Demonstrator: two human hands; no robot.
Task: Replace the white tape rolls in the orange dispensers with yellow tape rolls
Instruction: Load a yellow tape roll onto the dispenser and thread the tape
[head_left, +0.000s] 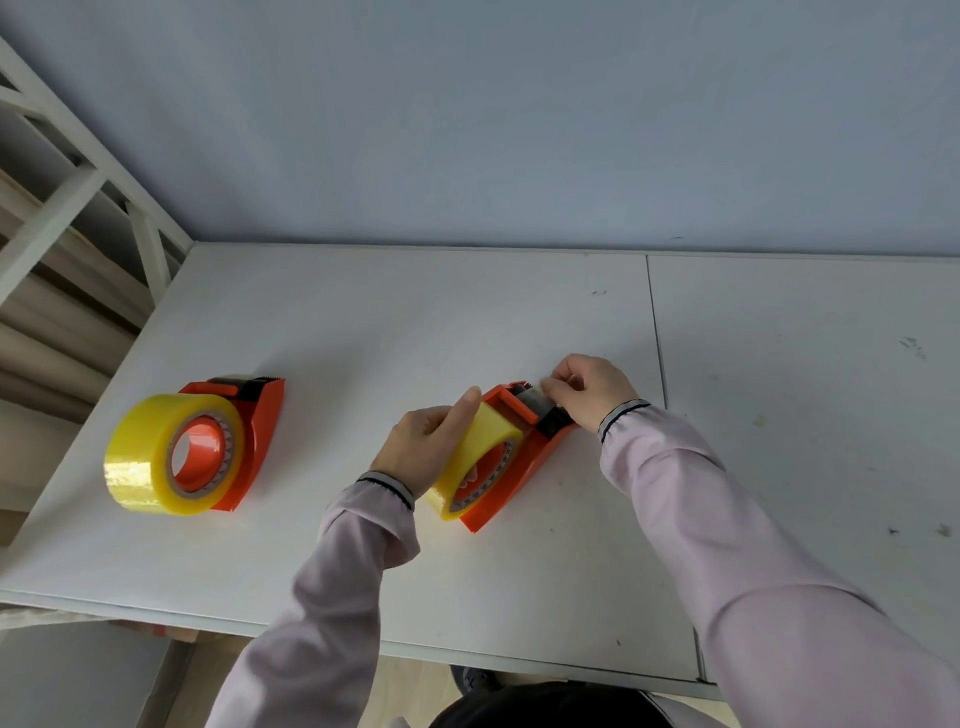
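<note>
Two orange dispensers lie on their sides on the white table (363, 322), each with a yellow tape roll on its hub. The left dispenser (260, 436) and its yellow roll (140, 457) sit untouched near the table's left edge. At the centre, my left hand (426, 447) grips the second yellow roll (483, 447) mounted in the right dispenser (519, 483). My right hand (587, 389) pinches what looks like the tape's free end at that dispenser's cutter head (532, 397). No white roll is in view.
A white metal frame (78, 208) and cardboard tubes stand beyond the table's left edge. A seam (657, 338) splits the tabletop, with a second panel to the right. A grey wall rises behind the table.
</note>
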